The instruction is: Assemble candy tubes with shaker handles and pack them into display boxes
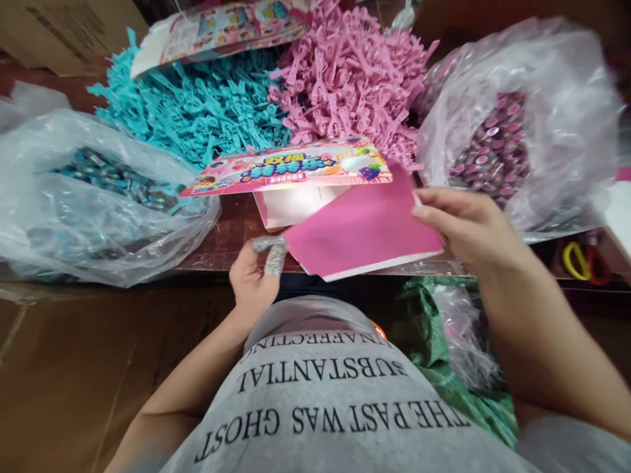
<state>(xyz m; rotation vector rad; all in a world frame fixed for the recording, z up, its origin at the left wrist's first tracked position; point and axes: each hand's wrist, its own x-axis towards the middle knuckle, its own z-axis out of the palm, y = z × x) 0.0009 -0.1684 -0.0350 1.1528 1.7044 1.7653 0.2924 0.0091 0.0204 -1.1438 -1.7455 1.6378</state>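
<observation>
Cardboard box (359, 226), smooth pink w/ glossy printed header (296, 164), tilts at tabletop (235, 226) edge. R hand (461, 220) pinches its side; L hand (257, 272), silvery tape (275, 257) on fingertips, by opp. corner, can't tell if gripping. Crinkly plastic bag (572, 118), R: contents (493, 151) blurry. Spiky pink clips (345, 85) partly hidden behind header.

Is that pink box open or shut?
Open: the pink box shows its white inside below the printed panel, while the right hand pinches its edge.

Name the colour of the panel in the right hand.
Pink: the panel shows best in the head view.
</observation>
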